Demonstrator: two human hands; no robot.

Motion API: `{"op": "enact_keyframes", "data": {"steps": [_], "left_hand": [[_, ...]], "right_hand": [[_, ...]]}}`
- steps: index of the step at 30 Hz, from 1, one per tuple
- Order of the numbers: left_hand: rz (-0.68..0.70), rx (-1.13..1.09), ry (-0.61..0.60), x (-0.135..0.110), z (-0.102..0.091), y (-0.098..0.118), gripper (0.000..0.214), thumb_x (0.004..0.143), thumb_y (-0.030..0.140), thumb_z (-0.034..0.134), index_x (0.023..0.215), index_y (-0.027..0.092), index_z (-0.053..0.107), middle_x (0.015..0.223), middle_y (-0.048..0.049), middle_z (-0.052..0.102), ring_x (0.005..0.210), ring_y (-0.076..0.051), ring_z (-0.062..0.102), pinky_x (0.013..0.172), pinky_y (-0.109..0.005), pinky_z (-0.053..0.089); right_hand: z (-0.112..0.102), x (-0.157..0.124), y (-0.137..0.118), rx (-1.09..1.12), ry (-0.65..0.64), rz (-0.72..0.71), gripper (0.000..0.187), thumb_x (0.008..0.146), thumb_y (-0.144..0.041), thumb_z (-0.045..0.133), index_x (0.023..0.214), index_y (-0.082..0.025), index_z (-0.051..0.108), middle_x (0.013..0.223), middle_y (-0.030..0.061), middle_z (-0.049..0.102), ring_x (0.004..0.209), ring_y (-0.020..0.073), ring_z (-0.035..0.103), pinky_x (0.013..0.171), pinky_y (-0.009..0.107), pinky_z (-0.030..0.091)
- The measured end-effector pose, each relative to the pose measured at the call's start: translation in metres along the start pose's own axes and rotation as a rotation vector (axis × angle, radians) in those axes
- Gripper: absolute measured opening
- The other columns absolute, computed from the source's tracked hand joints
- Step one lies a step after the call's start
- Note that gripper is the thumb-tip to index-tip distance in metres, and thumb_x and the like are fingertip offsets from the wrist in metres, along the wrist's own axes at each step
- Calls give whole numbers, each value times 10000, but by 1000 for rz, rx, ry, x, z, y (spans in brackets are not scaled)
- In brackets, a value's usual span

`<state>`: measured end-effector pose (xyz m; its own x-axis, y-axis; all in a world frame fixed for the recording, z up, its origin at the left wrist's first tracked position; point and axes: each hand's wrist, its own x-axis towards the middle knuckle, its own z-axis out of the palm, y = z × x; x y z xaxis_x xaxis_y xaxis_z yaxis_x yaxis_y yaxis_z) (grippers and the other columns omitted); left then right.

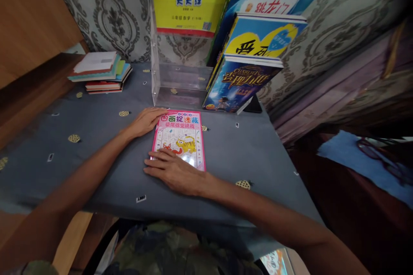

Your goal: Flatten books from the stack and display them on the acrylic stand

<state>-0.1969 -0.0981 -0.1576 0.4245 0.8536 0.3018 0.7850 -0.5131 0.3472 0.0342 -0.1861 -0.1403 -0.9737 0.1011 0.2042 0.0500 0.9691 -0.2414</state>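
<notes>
A pink-edged book (180,122) with Chinese lettering and a yellow striped cat on its cover lies closed on the table. My left hand (149,120) rests with its fingertips at the book's upper left corner, fingers stretched out. Across the lower left part of the cover lies my right hand (176,172), flat and with its fingers spread. It hides the bottom left of the picture. Just behind the book stands a clear plastic book rack (182,90).
On the rack's right side several books stand in tiers, a dark blue one (241,84) in front. A yellow-green workbook (187,4) stands at the back. A stack of books (100,68) lies at the far left. Glasses (383,161) lie on blue cloth (342,154) at the right.
</notes>
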Motion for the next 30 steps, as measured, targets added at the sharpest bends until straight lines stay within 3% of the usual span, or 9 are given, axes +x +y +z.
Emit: {"op": "enact_keyframes", "data": {"steps": [7, 11, 17, 24, 30], "left_hand": [[-13, 29, -54, -1, -2, 5, 436, 1025, 301, 339, 1376, 196, 576, 1453, -89, 586, 1368, -225, 515, 1154, -467, 382], [-48, 109, -123, -16, -4, 30, 480, 1040, 367, 331, 1452, 183, 495, 1558, -122, 458, 1461, -269, 393, 1197, -543, 284], [21, 138, -199, -56, -3, 64, 548, 1059, 464, 291, 1550, 223, 328, 1643, -128, 297, 1516, -277, 280, 1207, -587, 218], [39, 153, -240, -66, -3, 63, 677, 1016, 617, 309, 1591, 271, 217, 1665, -126, 233, 1534, -297, 224, 1229, -581, 125], [41, 148, -231, -65, -3, 64, 678, 1015, 619, 315, 1593, 281, 206, 1666, -119, 232, 1534, -294, 227, 1235, -564, 115]], "right_hand": [[2, -2, -6, -5, -10, -8, 354, 965, -113, 539, 1311, -162, 601, 1411, 94, 620, 1433, 226, 426, 1159, 441, 375], [2, -2, -6, -17, -23, -3, 358, 971, -130, 532, 1320, -183, 597, 1422, 84, 613, 1435, 218, 424, 1162, 432, 374], [0, -2, -8, -58, -35, -32, 339, 990, -159, 519, 1319, -164, 600, 1451, 90, 588, 1403, 192, 467, 1188, 401, 347], [2, -12, -14, -9, 17, -52, 321, 965, -142, 548, 1274, -129, 634, 1437, 123, 593, 1404, 212, 463, 1188, 402, 358], [-2, -40, -20, 48, 108, 144, 312, 995, -174, 502, 1286, -175, 615, 1367, 128, 629, 1407, 219, 450, 1204, 488, 340]]}}
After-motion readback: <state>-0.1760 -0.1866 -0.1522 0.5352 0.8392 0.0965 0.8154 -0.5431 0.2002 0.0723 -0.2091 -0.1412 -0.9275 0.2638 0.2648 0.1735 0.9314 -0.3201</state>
